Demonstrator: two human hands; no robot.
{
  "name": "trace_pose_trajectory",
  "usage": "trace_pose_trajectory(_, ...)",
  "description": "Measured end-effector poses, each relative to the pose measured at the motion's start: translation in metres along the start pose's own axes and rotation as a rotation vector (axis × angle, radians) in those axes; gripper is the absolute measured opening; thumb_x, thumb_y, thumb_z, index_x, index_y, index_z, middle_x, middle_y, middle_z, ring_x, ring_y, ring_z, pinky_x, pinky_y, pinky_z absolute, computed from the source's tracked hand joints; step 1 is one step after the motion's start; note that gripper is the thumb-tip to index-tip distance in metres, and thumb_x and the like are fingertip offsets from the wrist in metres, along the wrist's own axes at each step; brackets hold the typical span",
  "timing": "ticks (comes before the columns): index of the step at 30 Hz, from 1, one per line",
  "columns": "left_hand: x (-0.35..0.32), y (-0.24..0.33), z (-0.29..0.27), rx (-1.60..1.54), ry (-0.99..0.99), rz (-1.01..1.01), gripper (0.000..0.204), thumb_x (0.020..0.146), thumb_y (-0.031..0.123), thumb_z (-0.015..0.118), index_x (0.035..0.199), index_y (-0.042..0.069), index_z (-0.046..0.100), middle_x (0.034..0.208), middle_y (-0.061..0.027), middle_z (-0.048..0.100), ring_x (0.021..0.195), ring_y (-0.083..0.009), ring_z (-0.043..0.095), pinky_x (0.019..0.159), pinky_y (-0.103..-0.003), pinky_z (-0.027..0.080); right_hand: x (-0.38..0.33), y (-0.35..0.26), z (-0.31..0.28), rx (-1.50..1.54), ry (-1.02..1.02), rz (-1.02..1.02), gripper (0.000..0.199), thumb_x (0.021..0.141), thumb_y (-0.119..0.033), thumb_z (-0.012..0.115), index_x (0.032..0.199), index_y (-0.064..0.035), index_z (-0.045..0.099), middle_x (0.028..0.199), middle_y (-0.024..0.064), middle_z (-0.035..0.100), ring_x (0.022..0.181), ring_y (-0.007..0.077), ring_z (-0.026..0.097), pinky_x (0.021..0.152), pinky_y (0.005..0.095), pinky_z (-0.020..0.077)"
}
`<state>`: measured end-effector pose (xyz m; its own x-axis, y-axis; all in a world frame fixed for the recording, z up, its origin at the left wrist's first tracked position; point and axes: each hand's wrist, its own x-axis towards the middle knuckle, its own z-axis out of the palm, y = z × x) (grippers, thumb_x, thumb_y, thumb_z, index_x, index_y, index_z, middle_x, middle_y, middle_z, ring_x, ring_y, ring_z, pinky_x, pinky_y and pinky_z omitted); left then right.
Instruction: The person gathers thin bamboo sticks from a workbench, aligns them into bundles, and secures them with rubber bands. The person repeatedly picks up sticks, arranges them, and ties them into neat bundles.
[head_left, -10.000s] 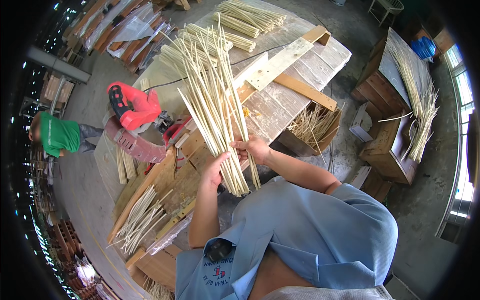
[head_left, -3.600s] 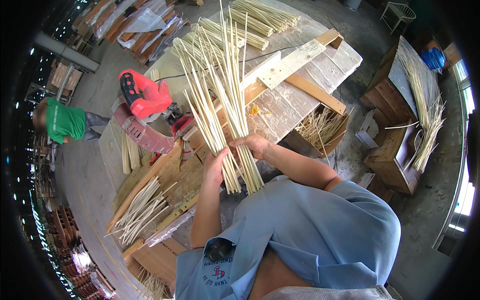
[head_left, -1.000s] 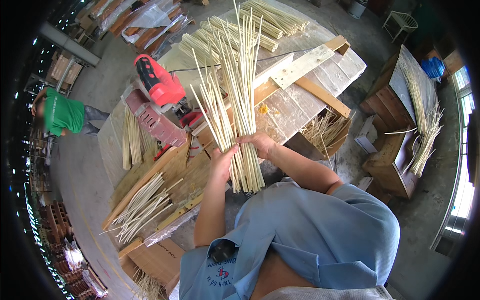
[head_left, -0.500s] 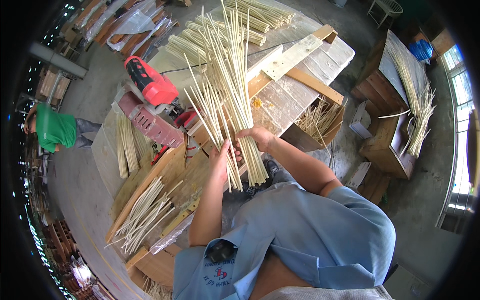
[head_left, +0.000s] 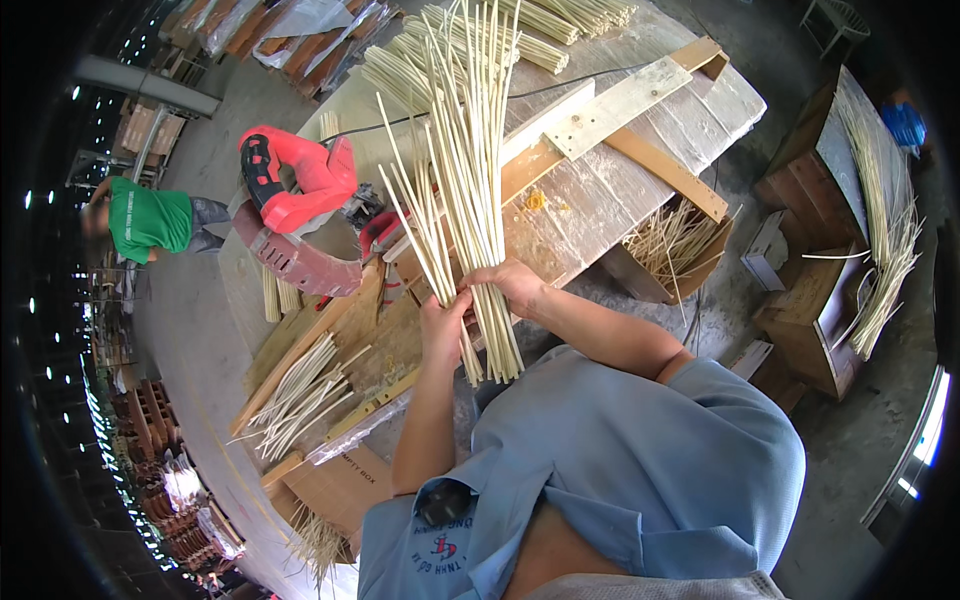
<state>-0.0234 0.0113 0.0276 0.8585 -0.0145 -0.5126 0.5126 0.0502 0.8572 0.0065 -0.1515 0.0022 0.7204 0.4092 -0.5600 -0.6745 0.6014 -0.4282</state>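
My right hand [head_left: 510, 284] is closed around a thick bundle of pale cane rods [head_left: 475, 185], held upright and slanting away over the workbench [head_left: 650, 160]. A thinner bunch of the same rods [head_left: 424, 240] sits in my left hand [head_left: 443, 326], its fingers wrapped round the lower part. The two hands nearly touch, and the bundles meet between them. Their lower ends hang past the bench edge in front of me. To the left stands a red power saw [head_left: 300, 180] with a dusty guard, apart from my hands.
Cut short rods [head_left: 305, 400] lie on the bench's left part. More bundles [head_left: 560, 20] rest at the far end, by a wooden fence [head_left: 620, 108]. Offcuts fill a carton [head_left: 665, 255] at right; another carton [head_left: 345, 490] stands lower left. A person in green [head_left: 150, 220] is farther left.
The view has shifted, so the bench and saw appear displaced. My hands have come closer together, and the two bunches now lie nearer each other.
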Motion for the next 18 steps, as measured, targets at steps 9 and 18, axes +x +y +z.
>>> trace_pose_trajectory(9, 0.005, -0.006, -0.024, -0.178, -0.137, -0.044, 0.029, 0.105, 0.024, 0.057, 0.119, 0.000, 0.063, 0.105, -0.0102, 0.071, 0.088, -0.0191, 0.069, 0.076, -0.035, 0.059, 0.001, 0.002, -0.004, -0.028, 0.006, -0.051, 0.017, 0.083, -0.001, 0.073, 0.098, 0.0072, 0.070, 0.084, 0.0174, 0.071, 0.074, 0.0284, 0.073, 0.066, 0.0451, 0.0647)
trace_pose_trajectory(18, 0.015, -0.003, -0.026, -0.084, -0.081, 0.029, 0.029, 0.094, 0.010, 0.074, 0.118, -0.002, 0.063, 0.111, -0.0115, 0.071, 0.095, -0.0174, 0.070, 0.085, -0.032, 0.057, 0.000, 0.005, 0.003, -0.064, -0.011, -0.091, 0.046, 0.085, -0.004, 0.075, 0.129, 0.0031, 0.060, 0.112, 0.0175, 0.071, 0.097, 0.0292, 0.072, 0.088, 0.0496, 0.0609)
